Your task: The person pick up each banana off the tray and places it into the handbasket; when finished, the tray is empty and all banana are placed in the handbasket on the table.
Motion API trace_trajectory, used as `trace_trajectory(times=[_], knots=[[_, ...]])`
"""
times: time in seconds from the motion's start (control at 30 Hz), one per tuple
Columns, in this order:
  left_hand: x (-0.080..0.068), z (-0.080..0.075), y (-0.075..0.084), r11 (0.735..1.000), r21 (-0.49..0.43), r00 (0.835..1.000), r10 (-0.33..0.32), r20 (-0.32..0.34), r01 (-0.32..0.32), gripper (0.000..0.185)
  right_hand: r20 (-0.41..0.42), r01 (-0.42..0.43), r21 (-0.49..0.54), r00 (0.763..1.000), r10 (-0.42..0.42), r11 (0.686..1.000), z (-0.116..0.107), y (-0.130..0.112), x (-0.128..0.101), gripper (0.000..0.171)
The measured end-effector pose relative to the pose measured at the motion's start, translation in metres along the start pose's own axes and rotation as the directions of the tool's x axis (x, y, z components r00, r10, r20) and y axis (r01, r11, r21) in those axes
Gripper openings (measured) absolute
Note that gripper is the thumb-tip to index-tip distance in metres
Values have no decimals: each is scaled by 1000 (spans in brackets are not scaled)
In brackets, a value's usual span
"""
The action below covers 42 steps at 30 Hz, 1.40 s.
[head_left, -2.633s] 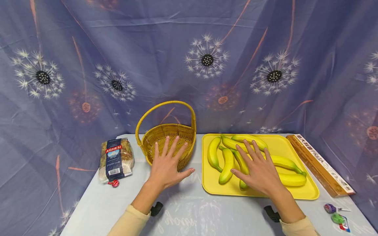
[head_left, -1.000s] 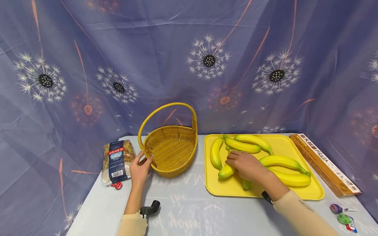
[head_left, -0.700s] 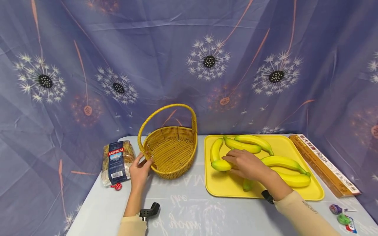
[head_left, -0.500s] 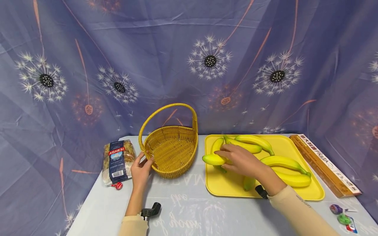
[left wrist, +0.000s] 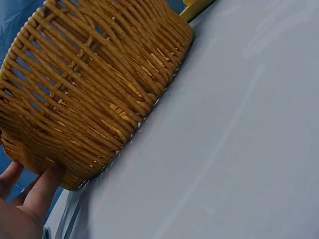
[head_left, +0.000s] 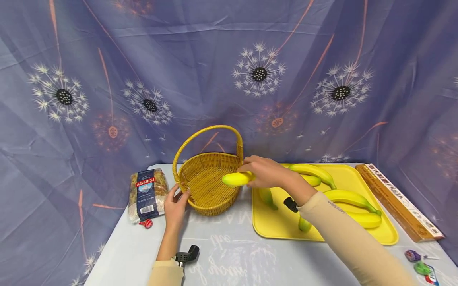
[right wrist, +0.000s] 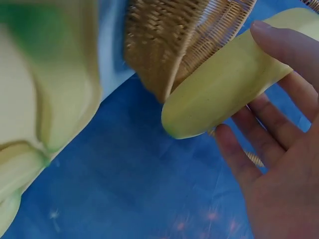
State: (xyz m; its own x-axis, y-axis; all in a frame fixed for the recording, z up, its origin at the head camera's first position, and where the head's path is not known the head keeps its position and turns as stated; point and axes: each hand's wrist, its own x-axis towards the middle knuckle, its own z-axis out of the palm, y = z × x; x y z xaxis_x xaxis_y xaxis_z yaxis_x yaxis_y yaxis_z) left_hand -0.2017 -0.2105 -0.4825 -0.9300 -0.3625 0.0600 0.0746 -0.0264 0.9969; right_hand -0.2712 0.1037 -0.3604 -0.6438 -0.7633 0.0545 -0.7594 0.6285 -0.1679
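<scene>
My right hand (head_left: 264, 171) holds a yellow banana (head_left: 236, 179) above the right side of a wicker basket (head_left: 211, 206). In the right wrist view the thumb lies on one side of the banana (right wrist: 219, 92) and the fingers on the other, its green-tinged tip pointing toward the basket wall (right wrist: 154, 45). The basket has a tall hooped handle, and no fruit shows inside it. On the basket's left side, near the handle's base, my left hand (head_left: 175, 208) grips the edge; in the left wrist view its fingertips touch the woven wall (left wrist: 94, 94).
A yellow tray (head_left: 279, 230) at the right bears several more bananas (head_left: 348, 197). Beyond it lies a long pasta box (head_left: 400, 202). A pasta bag (head_left: 147, 194) and a red lollipop (head_left: 147, 223) lie left of the basket. More lollipops (head_left: 413, 255) sit front right. A patterned cloth (head_left: 214, 79) hangs behind.
Both hands were spread open earlier. The left has taken hold of the basket's edge. The right has picked a banana from the tray and carried it left and up to the basket.
</scene>
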Motion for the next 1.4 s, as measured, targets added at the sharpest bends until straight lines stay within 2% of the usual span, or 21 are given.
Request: trace_trajectory(times=[0.23, 0.4, 0.5, 0.63, 0.77, 0.9, 1.0, 1.07, 1.23, 1.4], knots=[[0, -1, 0, 1000, 10, 1000, 11, 1, -11, 47, 81, -62, 0, 995, 62, 998, 5, -10, 47, 56], [-2, -1, 5, 998, 46, 999, 36, 6, -36, 42, 146, -123, 4, 982, 121, 992, 7, -19, 81, 62], [-3, -1, 9, 995, 78, 998, 54, 22, -56, 37, 166, -192, 7, 968, 189, 981, 10, -23, 103, 67], [-5, 0, 14, 993, 95, 997, 61, 45, -65, 31, 171, -315, 5, 935, 310, 949, 21, -27, 128, 57], [-8, 2, 13, 988, 122, 995, 87, 47, -92, 31, 174, -397, 8, 904, 390, 918, 35, -33, 146, 41], [-4, 3, 1, 980, 157, 992, 115, 50, -121, 32, 175, -467, 58, 875, 452, 882, 49, -42, 157, 53], [0, 5, -12, 980, 158, 993, 112, 44, -118, 32, 176, -511, 102, 854, 490, 854, 60, -46, 158, 65], [3, 6, -19, 982, 150, 993, 111, 39, -115, 33, 179, -524, 111, 846, 501, 845, 64, -47, 158, 66], [5, 6, -21, 977, 170, 992, 123, 22, -125, 33, 236, -463, 54, 867, 439, 885, 68, -47, 157, 54], [6, 3, -19, 973, 193, 992, 123, 18, -125, 33, 322, -349, 33, 891, 320, 937, 74, -47, 154, 58]])
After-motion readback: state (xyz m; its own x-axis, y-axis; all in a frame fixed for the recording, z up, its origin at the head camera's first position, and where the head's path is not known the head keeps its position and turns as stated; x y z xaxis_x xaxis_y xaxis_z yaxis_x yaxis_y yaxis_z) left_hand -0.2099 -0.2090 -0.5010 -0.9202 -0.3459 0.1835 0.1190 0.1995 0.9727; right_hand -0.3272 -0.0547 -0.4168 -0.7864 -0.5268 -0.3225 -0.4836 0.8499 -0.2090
